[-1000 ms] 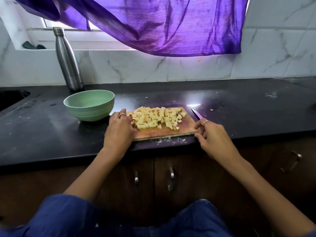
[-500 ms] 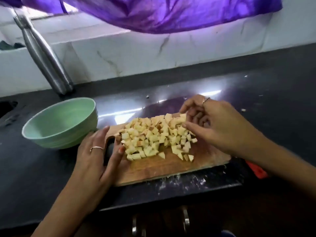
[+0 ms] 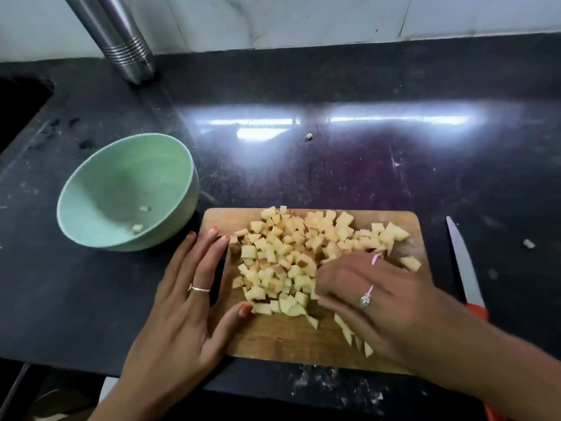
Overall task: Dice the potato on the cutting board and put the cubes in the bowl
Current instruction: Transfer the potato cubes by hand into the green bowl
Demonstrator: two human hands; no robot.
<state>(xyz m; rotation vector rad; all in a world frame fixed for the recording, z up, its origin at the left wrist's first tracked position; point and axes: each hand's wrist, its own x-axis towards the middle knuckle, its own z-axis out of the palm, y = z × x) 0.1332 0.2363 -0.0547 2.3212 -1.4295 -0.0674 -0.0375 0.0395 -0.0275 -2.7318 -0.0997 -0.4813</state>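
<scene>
Wooden cutting board (image 3: 273,338): left hand (image 3: 194,302) flat, grip wide; right hand (image 3: 373,296) curled over potato cubes (image 3: 288,253).

just the one head cam here, looking steeply down and forward, pretty close over the tabletop (image 3: 364,165) toward the wall

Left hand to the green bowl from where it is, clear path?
Probably yes. The left hand lies flat at the cutting board's left edge, the bowl just beyond its fingertips, only bare counter between.
</scene>
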